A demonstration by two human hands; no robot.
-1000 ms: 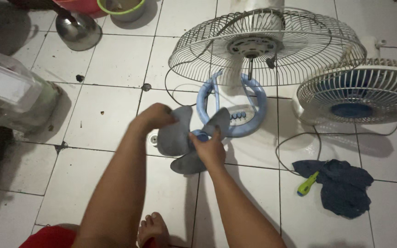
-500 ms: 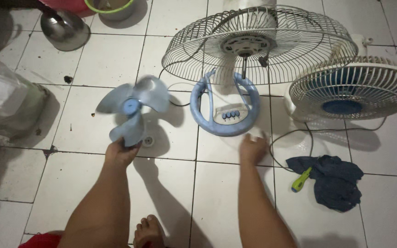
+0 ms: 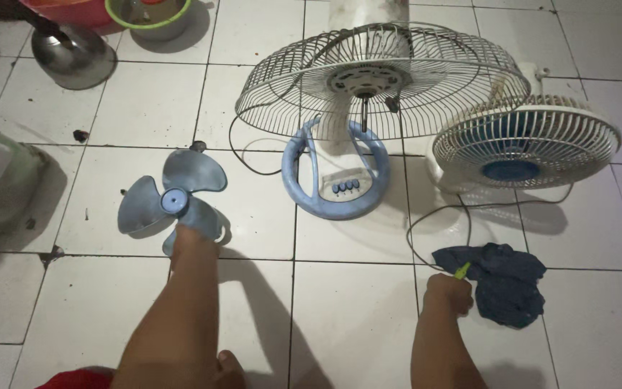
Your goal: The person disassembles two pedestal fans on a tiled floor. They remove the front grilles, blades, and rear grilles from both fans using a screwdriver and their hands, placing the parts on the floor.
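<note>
From my remote seat I see my left hand (image 3: 194,238) laid on the nearest blade of the blue fan blade (image 3: 173,201), fingers closed over that blade's edge as far as I can judge, since the hand hides the grip itself. The fan blade is a three-lobed propeller of dull grey-blue plastic with a lighter, round blue hub in its middle; one lobe points far and right, one left, and the third runs under my hand toward me. It sits low on the white tiled floor (image 3: 340,310), left of centre, well apart from the blue ring-shaped fan base (image 3: 304,194) with its row of small dark buttons. My right hand (image 3: 449,292) is curled shut around the yellow-green screwdriver (image 3: 462,271), only the tip of its handle poking out on the far side of my fist, just touching the crumpled dark blue cloth (image 3: 502,281) to the right. Beyond the base stands the big wire guard (image 3: 383,79) of the opened fan with its bare motor shaft, and to its right a smaller white fan (image 3: 527,140) with a blue centre lies face up. A thin cord (image 3: 415,223) loops across the tiles between the fans and the cloth. Far left I make out a metal bowl (image 3: 73,57) and a green-rimmed basin (image 3: 149,14).
</note>
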